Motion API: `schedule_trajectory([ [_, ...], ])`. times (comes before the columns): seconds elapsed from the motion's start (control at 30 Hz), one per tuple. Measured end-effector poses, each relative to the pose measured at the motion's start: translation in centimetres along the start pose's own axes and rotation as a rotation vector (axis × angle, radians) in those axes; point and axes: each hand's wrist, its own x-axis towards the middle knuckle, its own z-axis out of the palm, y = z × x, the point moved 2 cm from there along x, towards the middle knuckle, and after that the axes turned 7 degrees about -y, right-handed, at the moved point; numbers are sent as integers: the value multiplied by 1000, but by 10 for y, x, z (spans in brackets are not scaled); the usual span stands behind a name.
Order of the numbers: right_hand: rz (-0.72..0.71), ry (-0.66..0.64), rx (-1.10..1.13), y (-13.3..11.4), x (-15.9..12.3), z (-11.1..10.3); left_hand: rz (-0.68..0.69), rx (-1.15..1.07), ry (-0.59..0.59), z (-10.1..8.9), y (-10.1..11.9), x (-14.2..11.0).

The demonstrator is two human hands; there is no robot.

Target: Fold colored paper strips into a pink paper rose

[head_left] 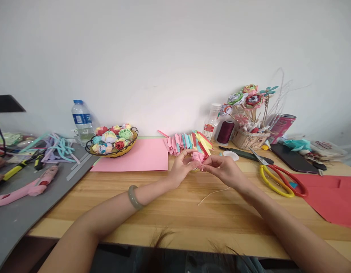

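Over the middle of the wooden table, my left hand (184, 167) and my right hand (221, 168) meet around a small pink folded paper flower (198, 156). The fingers of my left hand are closed on its left side. My right thumb and fingers pinch its lower right edge. Just behind the flower stands a row of folded paper strips (181, 142) in pink, blue, red and yellow. A thin pale string (211, 194) lies on the table below my right hand. The underside of the flower is hidden by my fingers.
Pink paper sheets (144, 155) and a basket of paper flowers (118, 151) lie left. Scissors (273, 176), a phone (295, 157) and red paper (331, 193) lie right. Behind stand a thread spool (225, 132) and a flower basket (249, 139). A pink glue gun (27, 189) is far left.
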Motion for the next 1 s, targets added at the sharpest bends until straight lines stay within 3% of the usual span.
schedule_trajectory([
  [0.6,-9,49,-145,5,1,0,-4,22,2,0,0,0],
  [0.73,-103,105,-334,2,-1,3,-21,30,70,-1,0,1],
  [0.9,-164,333,-771,-2,-6,10,-41,14,179,-1,-1,1],
  [1.0,-184,353,-854,-4,-8,13,-51,-38,210,0,-3,1],
])
